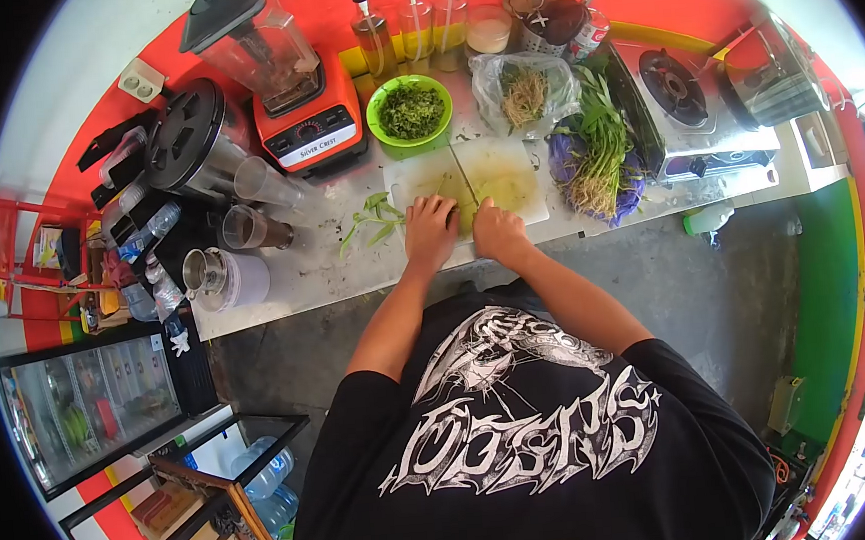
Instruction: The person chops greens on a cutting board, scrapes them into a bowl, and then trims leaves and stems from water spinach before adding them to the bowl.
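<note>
A white cutting board [523,171], stained yellow-green, lies on the metal counter in front of me. My right hand [499,231] is wrapped round the handle of a knife [464,174], its thin blade pointing away from me over the board. Close by on the left, my left hand [432,232] presses down with curled fingers at the board's near edge. Leafy green stems [377,217] stick out to the left from beside that hand; the part under its fingers is hidden. Beyond the board stands a bright green bowl [374,124] filled with chopped greens [411,110].
An orange blender [310,128] and plastic cups [262,182] stand left. Pump bottles [415,25] line the back wall. A clear bag of roots [525,93], a bunch of rooted greens [600,148] and a gas stove [687,102] are on the right.
</note>
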### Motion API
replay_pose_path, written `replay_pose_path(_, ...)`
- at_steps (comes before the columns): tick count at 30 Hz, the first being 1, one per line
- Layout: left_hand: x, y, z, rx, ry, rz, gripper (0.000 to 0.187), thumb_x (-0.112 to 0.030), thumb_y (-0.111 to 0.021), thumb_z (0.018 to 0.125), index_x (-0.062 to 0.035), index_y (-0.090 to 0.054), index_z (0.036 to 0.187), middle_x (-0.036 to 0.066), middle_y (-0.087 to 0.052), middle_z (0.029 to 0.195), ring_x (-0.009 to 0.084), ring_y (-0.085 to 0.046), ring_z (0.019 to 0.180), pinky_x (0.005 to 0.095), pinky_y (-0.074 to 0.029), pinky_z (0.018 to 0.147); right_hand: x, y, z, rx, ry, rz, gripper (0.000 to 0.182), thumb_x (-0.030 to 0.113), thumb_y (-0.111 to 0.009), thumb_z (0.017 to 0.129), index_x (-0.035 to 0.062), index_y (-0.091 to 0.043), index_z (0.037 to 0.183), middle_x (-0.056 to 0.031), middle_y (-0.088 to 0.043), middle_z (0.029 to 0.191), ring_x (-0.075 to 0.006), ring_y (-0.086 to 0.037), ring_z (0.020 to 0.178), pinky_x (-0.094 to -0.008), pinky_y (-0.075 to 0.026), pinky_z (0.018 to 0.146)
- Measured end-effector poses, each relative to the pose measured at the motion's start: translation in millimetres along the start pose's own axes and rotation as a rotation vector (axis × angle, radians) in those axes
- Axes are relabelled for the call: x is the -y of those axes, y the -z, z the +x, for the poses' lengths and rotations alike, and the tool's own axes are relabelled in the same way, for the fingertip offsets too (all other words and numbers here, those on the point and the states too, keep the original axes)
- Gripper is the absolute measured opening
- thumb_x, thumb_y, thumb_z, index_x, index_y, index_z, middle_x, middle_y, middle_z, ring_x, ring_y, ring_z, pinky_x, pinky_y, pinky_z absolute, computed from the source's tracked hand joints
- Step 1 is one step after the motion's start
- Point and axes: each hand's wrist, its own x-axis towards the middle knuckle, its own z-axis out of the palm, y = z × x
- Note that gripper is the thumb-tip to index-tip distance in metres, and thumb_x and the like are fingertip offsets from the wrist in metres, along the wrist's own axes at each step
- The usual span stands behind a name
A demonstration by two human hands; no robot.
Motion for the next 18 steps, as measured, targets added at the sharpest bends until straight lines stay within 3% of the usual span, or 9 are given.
replay_pose_path(6,-2,2,1,-0.009,-0.001,0.0,0.015,-0.019,-0.068,0.088,-0.0117,-0.069,0.102,0.002,-0.063,0.099,0.0267,-0.055,0.102,0.0415,-0.042,0.089,5,-11,-23,0.048,-0.094,0.092,0.035,0.029,-0.05,0.102,-0.0038,-0.049,0.112,-0.0299,-0.07,0.107,-0.0461,-0.068,0.104,-0.0539,-0.053,0.092)
replay_pose_path(12,-1,0,-2,0.017,0.011,0.02,0.016,-0.019,-0.066,0.089,-0.0131,-0.068,0.103,0.001,-0.062,0.1,0.0256,-0.054,0.103,0.042,-0.041,0.09,3,5,-2,0.04,-0.027,0.033,0.035,0.03,-0.048,0.103,-0.0036,-0.05,0.112,-0.0301,-0.07,0.107,-0.0478,-0.067,0.106,-0.0544,-0.052,0.093)
replay_pose_path(18,-1,2,0,-0.002,0.009,-0.001,0.016,-0.019,-0.067,0.088,-0.0123,-0.069,0.102,0.002,-0.063,0.099,0.0264,-0.055,0.103,0.0416,-0.042,0.089,8,-11,-20,0.037,-0.089,0.096,0.034,0.029,-0.048,0.103,-0.0038,-0.051,0.112,-0.0307,-0.069,0.108,-0.0476,-0.067,0.105,-0.053,-0.052,0.092)
